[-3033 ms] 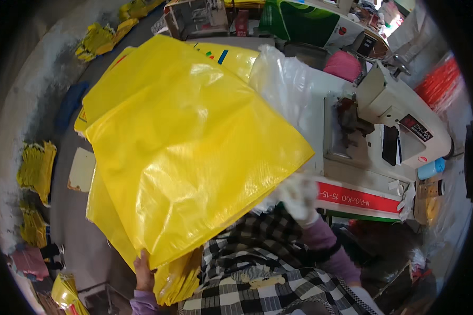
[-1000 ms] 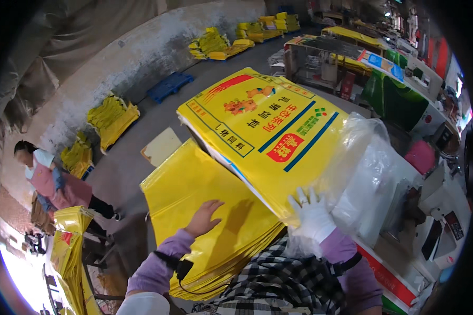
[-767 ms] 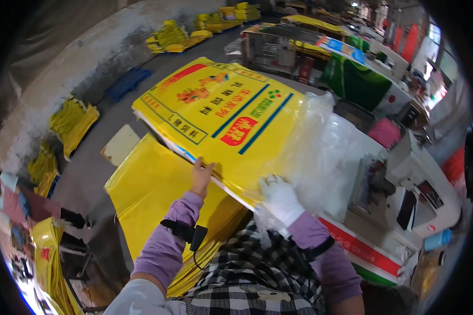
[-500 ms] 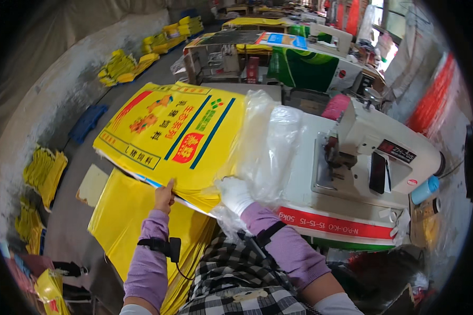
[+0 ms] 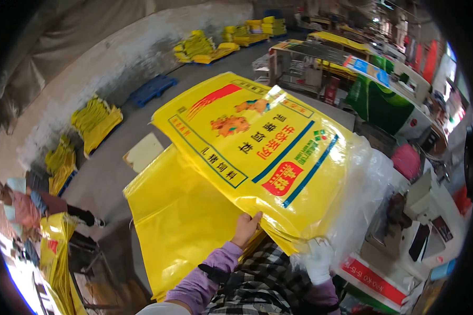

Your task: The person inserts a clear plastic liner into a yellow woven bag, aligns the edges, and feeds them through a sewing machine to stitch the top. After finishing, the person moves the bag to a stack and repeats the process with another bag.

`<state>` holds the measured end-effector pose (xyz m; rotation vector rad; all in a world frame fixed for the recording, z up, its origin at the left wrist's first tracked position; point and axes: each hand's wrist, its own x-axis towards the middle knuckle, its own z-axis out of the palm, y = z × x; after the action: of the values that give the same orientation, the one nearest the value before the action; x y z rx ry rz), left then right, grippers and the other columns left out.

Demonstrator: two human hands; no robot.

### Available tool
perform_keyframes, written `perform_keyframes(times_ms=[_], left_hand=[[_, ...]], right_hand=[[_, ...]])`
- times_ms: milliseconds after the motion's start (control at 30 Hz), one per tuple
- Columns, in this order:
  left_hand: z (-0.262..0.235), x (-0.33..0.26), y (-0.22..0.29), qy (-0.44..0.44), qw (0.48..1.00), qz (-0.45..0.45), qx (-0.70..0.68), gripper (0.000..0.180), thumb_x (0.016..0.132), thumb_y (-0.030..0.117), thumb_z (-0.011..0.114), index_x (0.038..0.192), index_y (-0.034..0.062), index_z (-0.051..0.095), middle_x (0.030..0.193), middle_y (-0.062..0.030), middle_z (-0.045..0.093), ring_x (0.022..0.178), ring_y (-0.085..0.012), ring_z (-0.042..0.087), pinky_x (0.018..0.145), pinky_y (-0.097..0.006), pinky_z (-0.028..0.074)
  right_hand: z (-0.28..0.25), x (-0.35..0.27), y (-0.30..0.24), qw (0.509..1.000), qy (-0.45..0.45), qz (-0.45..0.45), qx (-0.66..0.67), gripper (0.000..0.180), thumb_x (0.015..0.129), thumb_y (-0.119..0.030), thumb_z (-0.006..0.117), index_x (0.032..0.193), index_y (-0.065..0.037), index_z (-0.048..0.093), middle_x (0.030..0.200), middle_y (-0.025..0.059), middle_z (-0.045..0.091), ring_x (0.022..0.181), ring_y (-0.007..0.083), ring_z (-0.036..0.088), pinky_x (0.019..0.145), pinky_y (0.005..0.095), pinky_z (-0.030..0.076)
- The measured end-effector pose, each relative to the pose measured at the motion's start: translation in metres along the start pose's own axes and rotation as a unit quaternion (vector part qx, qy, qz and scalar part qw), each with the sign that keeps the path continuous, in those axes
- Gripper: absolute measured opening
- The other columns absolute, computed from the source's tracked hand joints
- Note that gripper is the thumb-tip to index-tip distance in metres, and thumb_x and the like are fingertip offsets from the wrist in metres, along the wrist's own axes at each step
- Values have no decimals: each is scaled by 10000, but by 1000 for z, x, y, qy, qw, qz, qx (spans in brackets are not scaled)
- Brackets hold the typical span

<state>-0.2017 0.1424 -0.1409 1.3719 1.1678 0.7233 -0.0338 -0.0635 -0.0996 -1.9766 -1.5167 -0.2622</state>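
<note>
A stack of yellow printed woven bags [image 5: 231,126] with clear plastic liners [image 5: 360,194] sticking out on the right lies in front of me. My left hand [image 5: 246,230], bare, is closed on the near edge of the bags. On that same edge, farther right, my right hand [image 5: 319,261] in a white glove is closed on a bag's corner beside the plastic. Its fingertips are partly hidden. Below and left of the printed stack hangs a pile of plain yellow bags [image 5: 189,215], partly covered by it.
A white sewing machine [image 5: 428,210] stands at the right. Bundles of yellow bags [image 5: 92,123] lie along the left wall, near a blue pallet [image 5: 152,90]. At far left a person [image 5: 23,205] is beside more yellow bags [image 5: 58,236]. Another worktable [image 5: 320,50] stands farther back.
The view has turned left, bringing a person into sight. The printed bags have shifted away from the sewing machine and look nearer; both hands remain at their near edge.
</note>
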Motion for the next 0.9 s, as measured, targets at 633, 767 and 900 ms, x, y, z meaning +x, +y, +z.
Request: perform_keyframes(times_ms=[633,767,900], left_hand=[[101,-18,49,-416,778,412,229,149,875,153,661,916,11,639,808,-102,612,777,-293,608,706,-330,494],[106,-34,74,-464,870,163,35,158,935,132,604,942,-12,669,743,-46,641,659,-147,601,626,-257,476],[94,-51,81,-453,889,71,-25,198,977,163,566,1000,-6,667,781,-28,649,697,-104,582,662,-233,473]], right_hand=[[-79,-73,-14,987,-90,122,50,410,741,-271,767,1079,-74,647,1101,127,618,1027,331,575,930,424,441],[-116,-84,-2,949,159,268,39,335,745,-106,754,1057,-40,652,1113,152,618,1041,315,586,909,397,473],[-87,-23,0,952,199,221,77,502,748,-130,763,1204,-35,577,1142,158,617,1090,333,581,919,394,472]])
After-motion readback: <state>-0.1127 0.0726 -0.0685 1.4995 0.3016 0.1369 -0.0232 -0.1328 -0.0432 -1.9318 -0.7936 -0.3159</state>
